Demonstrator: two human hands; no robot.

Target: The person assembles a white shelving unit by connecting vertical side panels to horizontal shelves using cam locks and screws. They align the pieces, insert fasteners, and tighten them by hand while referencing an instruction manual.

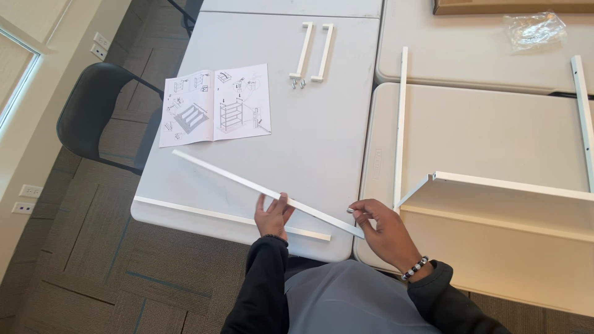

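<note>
A long white metal bar [235, 176] runs on a slant from the table's middle left down to my hands. My left hand [272, 216] grips it from below near its lower third. My right hand [380, 226] pinches its near end, and a small screw shows at my fingertips. A second white bar [198, 211] lies flat along the near edge of the grey table [322, 136]. To the right a partly built white shelf frame [495, 182] rests on the beige table [482, 124].
An open instruction booklet [215, 104] lies at the table's back left. Two short white brackets [314, 51] and two small bolts [297, 82] sit behind it. A clear plastic bag [533, 29] lies far right. A black chair [93, 111] stands left.
</note>
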